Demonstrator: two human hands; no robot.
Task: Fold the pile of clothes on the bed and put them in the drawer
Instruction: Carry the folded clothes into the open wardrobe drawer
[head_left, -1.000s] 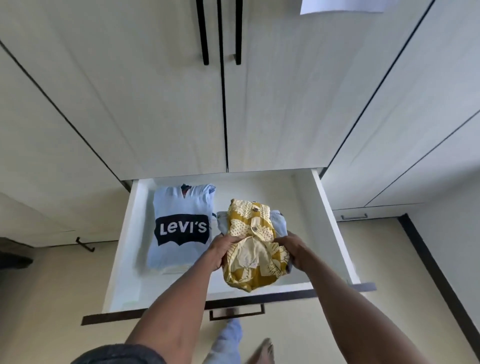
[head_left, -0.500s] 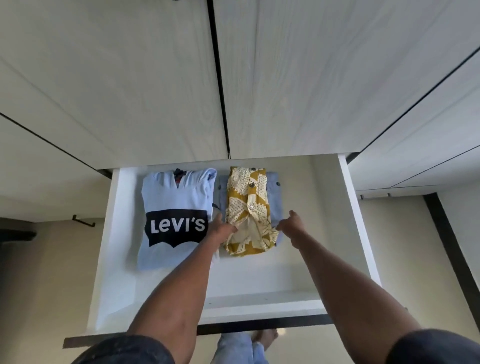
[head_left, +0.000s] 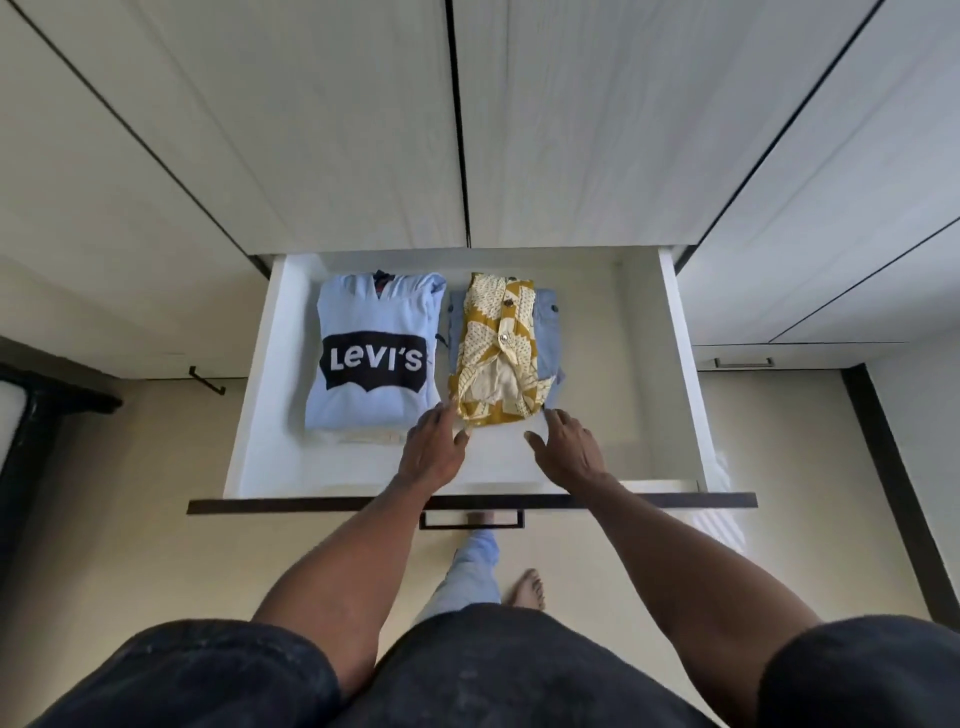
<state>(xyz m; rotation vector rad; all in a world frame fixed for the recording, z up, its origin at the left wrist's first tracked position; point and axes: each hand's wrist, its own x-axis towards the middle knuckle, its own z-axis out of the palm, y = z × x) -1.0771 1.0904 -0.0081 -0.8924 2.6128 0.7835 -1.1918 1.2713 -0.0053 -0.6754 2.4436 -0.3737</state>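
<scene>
Head view — left hand (head_left: 434, 451), right hand (head_left: 567, 451) spread (holding nothing).

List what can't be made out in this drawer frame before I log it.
Head view only:
- Blue garment: mostly covered by the yellow patterned shirt, so its type is unclear.
- Pale item under the Levi's hoodie: only an edge shows.
- Bed and clothes pile: out of frame.
- Drawer rear: hidden by the cabinet doors.
- Left hand touching the shirt or not: unclear; right hand looks apart.
</scene>
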